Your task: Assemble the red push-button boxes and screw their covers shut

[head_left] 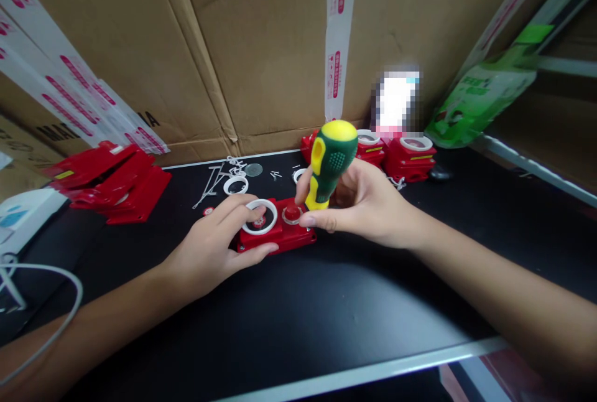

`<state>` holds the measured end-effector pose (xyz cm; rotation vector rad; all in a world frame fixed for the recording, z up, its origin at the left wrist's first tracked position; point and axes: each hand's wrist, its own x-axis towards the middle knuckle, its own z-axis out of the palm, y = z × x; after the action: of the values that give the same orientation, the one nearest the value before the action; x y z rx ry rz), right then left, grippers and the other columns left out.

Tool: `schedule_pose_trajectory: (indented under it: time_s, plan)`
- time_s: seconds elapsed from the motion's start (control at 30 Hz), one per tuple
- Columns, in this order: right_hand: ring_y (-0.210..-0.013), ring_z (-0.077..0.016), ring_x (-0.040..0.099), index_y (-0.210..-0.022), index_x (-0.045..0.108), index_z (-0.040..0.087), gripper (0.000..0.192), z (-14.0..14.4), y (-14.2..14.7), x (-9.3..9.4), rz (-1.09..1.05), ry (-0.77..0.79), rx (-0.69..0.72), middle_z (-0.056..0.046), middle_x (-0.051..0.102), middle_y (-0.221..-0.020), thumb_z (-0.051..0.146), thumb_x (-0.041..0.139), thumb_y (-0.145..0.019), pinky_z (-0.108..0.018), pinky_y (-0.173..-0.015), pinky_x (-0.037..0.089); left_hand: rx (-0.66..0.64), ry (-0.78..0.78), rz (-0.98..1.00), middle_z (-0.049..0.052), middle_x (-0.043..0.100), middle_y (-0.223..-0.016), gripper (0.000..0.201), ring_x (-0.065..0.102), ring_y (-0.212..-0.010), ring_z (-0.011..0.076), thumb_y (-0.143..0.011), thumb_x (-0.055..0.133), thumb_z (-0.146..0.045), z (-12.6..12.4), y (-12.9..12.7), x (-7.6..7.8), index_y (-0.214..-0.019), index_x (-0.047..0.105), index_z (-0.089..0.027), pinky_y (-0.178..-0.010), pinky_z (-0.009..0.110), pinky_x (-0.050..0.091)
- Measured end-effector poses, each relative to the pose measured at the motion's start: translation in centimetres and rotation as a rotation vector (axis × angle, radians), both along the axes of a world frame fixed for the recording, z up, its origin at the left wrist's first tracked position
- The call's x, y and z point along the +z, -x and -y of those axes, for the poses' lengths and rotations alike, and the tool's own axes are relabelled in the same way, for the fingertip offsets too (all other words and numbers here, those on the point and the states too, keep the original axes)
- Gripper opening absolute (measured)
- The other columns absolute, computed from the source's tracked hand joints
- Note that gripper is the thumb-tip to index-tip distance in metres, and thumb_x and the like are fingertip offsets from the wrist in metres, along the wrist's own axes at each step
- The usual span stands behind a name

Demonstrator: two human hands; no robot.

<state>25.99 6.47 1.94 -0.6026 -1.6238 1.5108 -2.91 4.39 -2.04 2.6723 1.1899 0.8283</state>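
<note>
A red box (286,239) with a round white ring (247,225) and a red knob (292,213) on its top lies on the black table. Wrapped over its left end is my left hand (219,237), closed on the box with a fingertip inside the ring. My right hand (364,203) grips a screwdriver with a green and yellow handle (333,153), held upright over the box's right end. The screwdriver's shaft and tip are hidden, so I cannot tell whether it touches a screw.
Red housings (116,184) are stacked at the left. More red boxes (410,159) stand at the back right beside a green pouch (485,97). Behind my hands lie a loose white ring (236,185), a clear disc (254,170) and small screws (275,173). Cardboard (270,47) walls the back.
</note>
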Motion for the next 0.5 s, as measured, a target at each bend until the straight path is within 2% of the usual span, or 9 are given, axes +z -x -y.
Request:
schedule_pose_trajectory:
  time_s: [0.07,0.13,0.23,0.3,0.5]
  plan:
    - [-0.070,-0.0105,0.067,-0.101,0.061,0.020,0.055,0.0,0.0,0.3,-0.049,0.026,0.048,0.004,0.072,-0.087,0.029,0.107,-0.072,-0.022,-0.060,0.056,-0.028,-0.016,0.027,0.010,0.075,-0.135,0.032,0.078,-0.121,0.0309,-0.102,0.078,-0.047,-0.1,-0.2,-0.3,-0.124,0.068,-0.026,-0.104,0.043,0.068]
    - [-0.075,-0.0110,0.070,-0.108,0.063,0.018,0.048,-0.1,-0.3,0.8,-0.049,0.030,0.096,0.002,0.074,-0.091,0.028,0.102,-0.081,-0.022,-0.065,0.058,-0.056,-0.050,0.045,0.011,0.071,-0.135,0.034,0.076,-0.122,0.0307,-0.102,0.077,-0.041,-0.2,-0.3,-0.9,-0.129,0.063,-0.025,-0.104,0.044,0.067]
    - [-0.077,-0.0107,0.069,-0.116,0.070,0.016,0.031,-0.2,-1.2,1.3,0.051,0.008,0.146,0.000,0.074,-0.093,0.031,0.089,-0.097,-0.024,-0.073,0.060,-0.086,-0.060,0.043,0.013,0.063,-0.141,0.047,0.073,-0.127,0.0325,-0.100,0.079,-0.039,-0.4,-0.2,-1.5,-0.137,0.054,-0.024,-0.106,0.047,0.065]
    - [-0.075,-0.0106,0.068,-0.115,0.074,0.014,0.026,-0.3,-1.6,1.5,0.095,-0.001,0.147,0.000,0.072,-0.090,0.033,0.085,-0.101,-0.025,-0.074,0.060,-0.092,-0.045,0.028,0.014,0.061,-0.143,0.051,0.071,-0.128,0.0326,-0.101,0.080,-0.039,-0.4,-0.1,-1.6,-0.140,0.052,-0.025,-0.107,0.048,0.065]
    - [-0.075,-0.0114,0.066,-0.097,0.069,0.017,0.035,-0.2,-1.5,1.2,0.078,0.008,0.110,0.001,0.071,-0.091,0.031,0.098,-0.086,-0.024,-0.069,0.059,-0.097,-0.013,-0.028,0.012,0.065,-0.139,0.041,0.073,-0.123,0.0309,-0.104,0.077,-0.041,-0.2,0.0,-0.5,-0.136,0.057,-0.025,-0.103,0.044,0.066]
